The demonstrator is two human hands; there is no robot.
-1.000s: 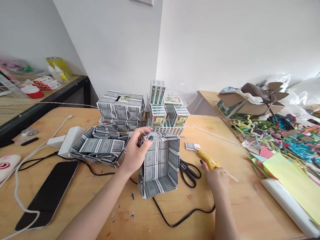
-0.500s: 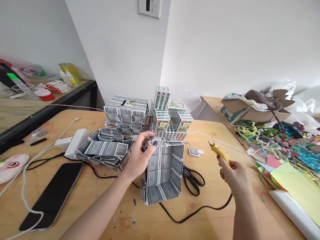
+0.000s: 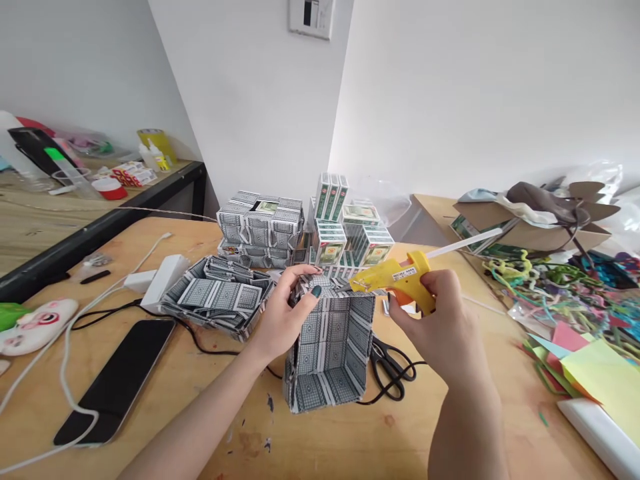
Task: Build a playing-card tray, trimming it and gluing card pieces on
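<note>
My left hand (image 3: pixel 287 310) pinches the upper left edge of an open box made of playing cards (image 3: pixel 333 340), which is tipped so that its inside faces me. In my right hand (image 3: pixel 443 327) is a yellow hot glue gun (image 3: pixel 395 277) with a white glue stick out of its back. The nozzle points left at the box's top edge; whether it touches, I cannot tell. Black scissors (image 3: pixel 393 373) lie just right of the box. Left of my left hand is a second card box (image 3: pixel 215 297) with folded card pieces in it.
Behind stand a closed card-built block (image 3: pixel 263 223) and stacked card packs (image 3: pixel 330 240). A phone (image 3: pixel 117 380), white cables and a power strip (image 3: pixel 167 280) lie left. Coloured paper (image 3: pixel 597 367), pipe cleaners (image 3: pixel 550 287) and a cardboard box (image 3: pixel 540 230) are right.
My right hand has brought the glue gun left to the box's top edge and turned it sideways. The gun's cord has shifted toward the scissors. My left hand keeps its hold.
</note>
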